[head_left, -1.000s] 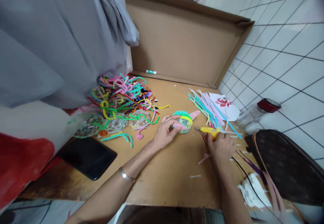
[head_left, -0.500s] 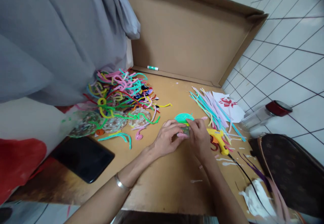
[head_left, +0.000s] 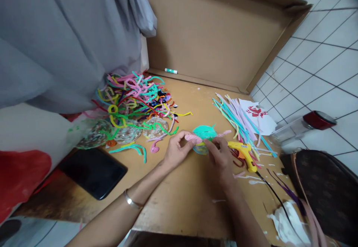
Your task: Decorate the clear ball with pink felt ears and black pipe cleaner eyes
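A round craft piece (head_left: 203, 130) lies on the table between my hands, turquoise fuzzy pipe cleaner on its upper part, a green and yellow band across the middle and a see-through lower part. My left hand (head_left: 176, 149) is closed, pinching a pink twisted pipe cleaner (head_left: 192, 138) at the band's left end. My right hand (head_left: 222, 158) is closed too, its fingertips pressed on the band of the round piece. Past those fingers a second pink twist (head_left: 224, 133) sticks out to the right. The fingertips partly hide the band.
Right of my hands lie a yellow glue gun (head_left: 244, 154) with its cord and a bundle of straight pipe cleaners (head_left: 237, 116). Bent pipe cleaners (head_left: 140, 90) pile up at left, near a black phone (head_left: 95, 172). A bottle (head_left: 304, 126) and brown bag (head_left: 327, 191) stand at right.
My left hand has shifted up and left, lifting the pink twist to the band's left end. More of the round piece and the right pink twist now show. The view has shifted slightly.
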Demonstrator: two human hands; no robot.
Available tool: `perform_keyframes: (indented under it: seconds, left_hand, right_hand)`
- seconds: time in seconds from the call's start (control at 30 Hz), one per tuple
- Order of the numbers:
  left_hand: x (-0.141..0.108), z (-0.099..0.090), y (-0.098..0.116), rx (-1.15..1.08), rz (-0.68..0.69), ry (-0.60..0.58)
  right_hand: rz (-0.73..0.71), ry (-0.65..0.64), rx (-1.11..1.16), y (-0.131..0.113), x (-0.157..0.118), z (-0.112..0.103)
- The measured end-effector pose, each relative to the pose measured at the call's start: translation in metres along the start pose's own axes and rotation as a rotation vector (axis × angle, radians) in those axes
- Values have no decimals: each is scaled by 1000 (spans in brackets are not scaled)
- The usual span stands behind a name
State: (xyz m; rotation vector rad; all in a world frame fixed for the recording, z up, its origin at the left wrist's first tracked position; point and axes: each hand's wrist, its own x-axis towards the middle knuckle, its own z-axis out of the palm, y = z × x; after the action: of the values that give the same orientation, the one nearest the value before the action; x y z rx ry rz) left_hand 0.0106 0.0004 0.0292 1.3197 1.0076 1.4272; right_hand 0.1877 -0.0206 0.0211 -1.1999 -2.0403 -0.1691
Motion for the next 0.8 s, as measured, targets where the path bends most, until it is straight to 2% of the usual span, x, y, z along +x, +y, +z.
perform_keyframes:
  seconds: [0.1,0.23,0.33,0.63,0.8]
  left_hand:
    - [4,-1,0,-160,-94,70]
    - [8,0,-2,-286,-108,108]
    - [9,0,-3,-300,-114,105]
    - [7,-1,-8,-216,-88,27]
    - [-1,-4,-9,17,33,-33]
  right_hand:
    - [-33,24,-12,4,-9,3]
    - [-63,90,5,8,-15,4]
    - [-57,86,7,8,-16,5]
    - [-27,81,8,8,-16,7]
    - [-27,105,3,3,-11,6]
